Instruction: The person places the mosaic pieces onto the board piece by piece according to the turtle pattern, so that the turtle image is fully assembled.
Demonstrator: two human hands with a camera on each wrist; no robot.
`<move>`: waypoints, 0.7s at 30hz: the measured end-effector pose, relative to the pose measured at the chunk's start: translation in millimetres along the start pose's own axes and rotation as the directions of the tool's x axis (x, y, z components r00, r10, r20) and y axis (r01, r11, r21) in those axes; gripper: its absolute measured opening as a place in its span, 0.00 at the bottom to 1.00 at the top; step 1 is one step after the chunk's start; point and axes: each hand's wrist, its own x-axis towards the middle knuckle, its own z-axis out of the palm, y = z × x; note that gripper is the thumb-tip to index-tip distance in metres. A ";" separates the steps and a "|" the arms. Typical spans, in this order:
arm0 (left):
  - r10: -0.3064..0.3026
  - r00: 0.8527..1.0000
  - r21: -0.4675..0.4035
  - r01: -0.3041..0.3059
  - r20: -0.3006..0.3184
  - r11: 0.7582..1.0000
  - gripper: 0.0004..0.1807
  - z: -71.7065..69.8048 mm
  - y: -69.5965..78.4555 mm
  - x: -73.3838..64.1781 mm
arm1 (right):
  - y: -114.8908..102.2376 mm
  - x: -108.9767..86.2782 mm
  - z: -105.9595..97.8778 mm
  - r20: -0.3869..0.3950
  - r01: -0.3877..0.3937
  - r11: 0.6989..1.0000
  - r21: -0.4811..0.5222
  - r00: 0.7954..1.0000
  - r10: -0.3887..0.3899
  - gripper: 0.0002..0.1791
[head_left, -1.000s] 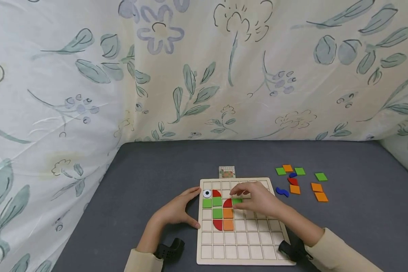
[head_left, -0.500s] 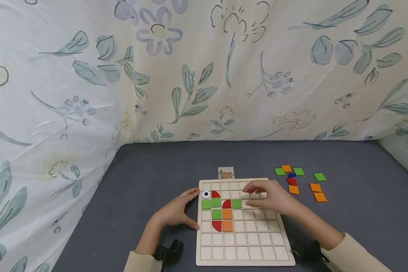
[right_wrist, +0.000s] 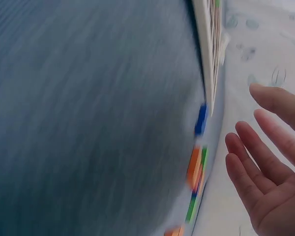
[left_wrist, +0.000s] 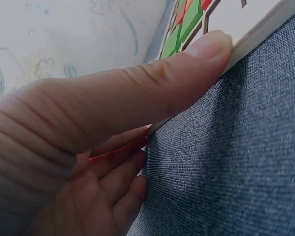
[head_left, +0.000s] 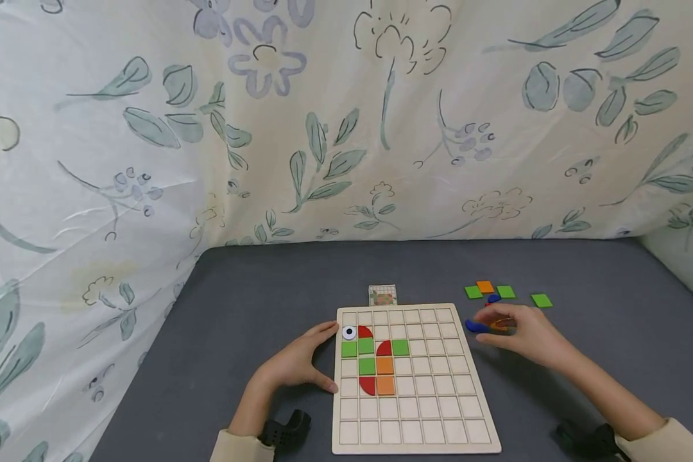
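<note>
The wooden grid board (head_left: 412, 431) lies on the dark cloth. My left hand (head_left: 297, 359) rests along its left edge, thumb (left_wrist: 206, 49) touching the border. Set in the board are an eye tile (head_left: 349, 332), red quarter-round tiles (head_left: 367, 385), green squares (head_left: 400, 347) and orange squares (head_left: 384, 365). My right hand (head_left: 525, 330) is right of the board, over the loose tiles, with fingers apart and nothing held. Close to its fingertips lies a blue wavy tile (head_left: 476, 326). An orange tile shows between its fingers and thumb; the hand hides other loose tiles.
Behind the board is a small pattern card (head_left: 382, 295). Loose green tiles (head_left: 541, 300), an orange tile (head_left: 484, 287) and a small blue piece (head_left: 493, 298) lie at the back right. A floral curtain (head_left: 346, 128) hangs behind the table (head_left: 254, 282).
My right hand has moved right, from the green tile at the row's end on the board to the loose tiles off the board. The left hand stays at the board's edge.
</note>
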 end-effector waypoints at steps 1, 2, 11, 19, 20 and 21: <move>0.000 1.000 0.000 0.000 0.003 1.000 0.58 0.1 -0.3 -0.1 | 3.2 -2.7 -3.9 -0.005 -0.018 1.000 -0.021 1.000 0.018 0.19; 0.004 1.000 0.000 -0.004 0.004 1.000 0.58 0.1 -0.3 -0.2 | 6.4 -5.4 -7.4 -0.011 -0.038 0.998 -0.040 0.999 0.037 0.19; 0.002 1.000 -0.003 -0.002 0.010 1.000 0.58 0.3 -1.6 -0.1 | 36.8 -30.6 -30.3 -0.057 -0.170 0.976 -0.139 0.985 0.163 0.21; -0.006 1.000 -0.005 0.006 0.005 1.000 0.58 -0.7 -1.0 -0.7 | 49.8 -40.5 -39.2 -0.073 -0.182 0.966 -0.184 0.982 0.171 0.21; -0.006 1.000 -0.005 0.006 0.005 1.000 0.58 -0.9 -0.6 -0.8 | 50.7 -41.0 -39.9 -0.072 -0.180 0.966 -0.187 0.983 0.169 0.22; -0.008 1.000 -0.004 0.008 0.005 1.000 0.58 -1.0 -0.3 -0.8 | 51.7 -41.3 -40.4 -0.071 -0.180 0.965 -0.190 0.983 0.170 0.22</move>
